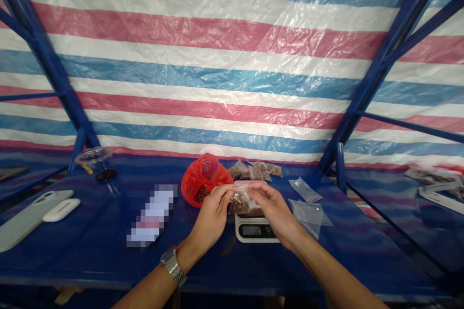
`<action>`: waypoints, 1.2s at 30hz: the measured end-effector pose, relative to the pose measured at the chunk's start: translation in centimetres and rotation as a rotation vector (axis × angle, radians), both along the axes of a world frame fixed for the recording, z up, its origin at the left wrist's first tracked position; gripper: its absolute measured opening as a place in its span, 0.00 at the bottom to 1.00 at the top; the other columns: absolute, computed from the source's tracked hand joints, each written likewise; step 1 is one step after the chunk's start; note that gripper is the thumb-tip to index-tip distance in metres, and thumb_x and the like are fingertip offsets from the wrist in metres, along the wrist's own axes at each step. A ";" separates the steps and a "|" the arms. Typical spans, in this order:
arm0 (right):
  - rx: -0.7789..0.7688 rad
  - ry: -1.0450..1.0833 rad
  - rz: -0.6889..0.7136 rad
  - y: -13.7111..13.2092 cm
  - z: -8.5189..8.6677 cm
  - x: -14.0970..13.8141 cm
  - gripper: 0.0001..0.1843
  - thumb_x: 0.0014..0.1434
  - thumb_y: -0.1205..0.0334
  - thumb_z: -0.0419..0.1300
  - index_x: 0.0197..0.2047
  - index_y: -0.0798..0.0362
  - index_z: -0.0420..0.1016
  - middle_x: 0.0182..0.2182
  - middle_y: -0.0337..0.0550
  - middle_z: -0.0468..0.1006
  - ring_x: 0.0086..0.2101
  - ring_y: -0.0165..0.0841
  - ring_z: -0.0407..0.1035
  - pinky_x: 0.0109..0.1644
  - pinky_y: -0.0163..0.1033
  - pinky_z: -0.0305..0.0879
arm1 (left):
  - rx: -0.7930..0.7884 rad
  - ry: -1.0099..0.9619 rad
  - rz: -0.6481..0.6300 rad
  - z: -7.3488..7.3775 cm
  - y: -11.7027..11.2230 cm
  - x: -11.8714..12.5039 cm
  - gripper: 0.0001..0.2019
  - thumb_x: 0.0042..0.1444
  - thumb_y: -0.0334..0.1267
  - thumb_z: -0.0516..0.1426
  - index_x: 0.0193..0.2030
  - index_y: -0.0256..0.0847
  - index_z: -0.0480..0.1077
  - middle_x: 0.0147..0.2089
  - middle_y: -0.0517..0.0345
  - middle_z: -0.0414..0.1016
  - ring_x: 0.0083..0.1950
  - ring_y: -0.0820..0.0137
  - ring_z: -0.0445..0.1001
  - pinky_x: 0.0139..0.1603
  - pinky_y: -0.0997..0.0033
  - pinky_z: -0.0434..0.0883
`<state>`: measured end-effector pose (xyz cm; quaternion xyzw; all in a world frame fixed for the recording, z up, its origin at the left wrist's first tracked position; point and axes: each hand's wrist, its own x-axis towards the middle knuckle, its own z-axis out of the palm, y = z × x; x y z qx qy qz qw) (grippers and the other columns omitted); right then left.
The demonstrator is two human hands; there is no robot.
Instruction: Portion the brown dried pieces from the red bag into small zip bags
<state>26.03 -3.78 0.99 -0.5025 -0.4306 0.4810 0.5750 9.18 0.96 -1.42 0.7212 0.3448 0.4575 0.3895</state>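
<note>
Both hands pinch the top edge of a small clear zip bag (239, 203) with brown bits in its lower part. My left hand (213, 210) grips its left corner, my right hand (268, 205) its right corner. The bag hangs over a white digital kitchen scale (239, 235), whose display is too small to read and whose right part my right hand covers. Just left of the scale sits an open red plastic bag (192, 178) with brown pieces inside. Behind the scale lie several filled zip bags (259, 171). Flat clear bags (306, 215) lie right of my right hand.
On the blue table (108, 260) are a blurred-out phone-like item (152, 215), a pale phone (34, 219), a white case (61, 210) and a clear cup (101, 166) with dark liquid. Blue metal struts (340, 140) rise at both sides before a striped tarp (217, 77).
</note>
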 end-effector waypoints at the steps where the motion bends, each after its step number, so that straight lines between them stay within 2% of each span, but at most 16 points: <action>1: -0.004 -0.008 0.003 0.0 0.0 0.0 0.23 0.49 0.41 0.72 0.38 0.51 0.81 0.37 0.41 0.83 0.37 0.36 0.75 0.33 0.35 0.71 | -0.004 -0.002 0.001 -0.1 0.0 0.0 0.16 0.69 0.44 0.52 0.52 0.40 0.77 0.53 0.47 0.81 0.54 0.60 0.78 0.60 0.59 0.70; 5: 0.011 -0.032 0.048 0.3 -0.3 0.3 0.26 0.50 0.40 0.72 0.44 0.51 0.84 0.45 0.46 0.84 0.43 0.40 0.76 0.39 0.39 0.73 | -0.036 -0.013 -0.003 -0.1 0.1 0.0 0.18 0.69 0.45 0.51 0.54 0.39 0.77 0.53 0.47 0.81 0.54 0.60 0.78 0.60 0.59 0.70; 8: 0.038 -0.025 0.058 0.4 -0.5 0.5 0.26 0.51 0.40 0.71 0.45 0.52 0.85 0.46 0.48 0.84 0.44 0.42 0.76 0.44 0.42 0.74 | -0.046 -0.030 -0.008 0.1 0.1 0.0 0.19 0.69 0.46 0.51 0.55 0.38 0.76 0.54 0.46 0.81 0.55 0.60 0.78 0.61 0.59 0.70; 14: 0.012 -0.005 0.022 0.1 0.0 0.3 0.26 0.51 0.41 0.71 0.46 0.51 0.84 0.47 0.48 0.84 0.46 0.45 0.77 0.41 0.43 0.76 | -0.042 -0.057 -0.046 0.1 -0.1 0.2 0.19 0.70 0.47 0.51 0.56 0.40 0.77 0.57 0.48 0.81 0.58 0.59 0.78 0.63 0.59 0.70; 16: 0.039 -0.010 0.019 0.1 0.0 0.2 0.25 0.52 0.41 0.71 0.46 0.51 0.83 0.47 0.48 0.84 0.46 0.45 0.77 0.44 0.43 0.75 | -0.039 -0.063 -0.059 0.1 -0.2 0.3 0.19 0.70 0.47 0.51 0.56 0.40 0.77 0.57 0.48 0.80 0.58 0.59 0.78 0.63 0.59 0.70; 19: 0.109 -0.074 0.044 0.3 -0.3 0.3 0.24 0.56 0.41 0.68 0.46 0.51 0.82 0.47 0.48 0.84 0.48 0.43 0.77 0.52 0.45 0.73 | -0.034 -0.073 -0.073 0.2 -0.3 0.5 0.19 0.70 0.47 0.51 0.56 0.41 0.77 0.58 0.49 0.80 0.59 0.59 0.77 0.64 0.59 0.70; 22: 0.179 -0.200 0.043 0.8 -1.2 0.6 0.21 0.59 0.42 0.66 0.46 0.50 0.83 0.47 0.48 0.84 0.48 0.43 0.76 0.55 0.46 0.70 | -0.042 -0.079 -0.081 0.3 -0.4 0.6 0.18 0.70 0.47 0.51 0.55 0.40 0.77 0.57 0.48 0.80 0.59 0.60 0.77 0.65 0.60 0.69; 27: 0.249 -0.392 -0.055 1.3 -1.9 1.0 0.20 0.64 0.43 0.61 0.45 0.50 0.82 0.40 0.45 0.83 0.40 0.39 0.74 0.48 0.44 0.70 | -0.045 -0.102 -0.092 0.5 -0.5 1.0 0.16 0.69 0.46 0.53 0.53 0.40 0.75 0.55 0.49 0.81 0.57 0.62 0.78 0.61 0.63 0.71; 31: 0.318 -0.500 -0.058 1.1 -1.5 0.9 0.17 0.65 0.46 0.60 0.46 0.49 0.82 0.44 0.45 0.82 0.40 0.37 0.71 0.49 0.43 0.66 | -0.045 -0.125 -0.083 0.6 -0.6 1.4 0.14 0.68 0.46 0.54 0.46 0.39 0.74 0.49 0.50 0.81 0.49 0.64 0.79 0.53 0.67 0.73; 36: 0.364 -0.539 -0.125 0.8 -0.9 0.6 0.14 0.63 0.48 0.62 0.36 0.50 0.80 0.37 0.44 0.81 0.36 0.36 0.68 0.45 0.41 0.64 | -0.099 -0.168 -0.161 0.5 -0.8 1.8 0.11 0.67 0.46 0.56 0.44 0.39 0.72 0.47 0.51 0.80 0.49 0.66 0.79 0.52 0.69 0.73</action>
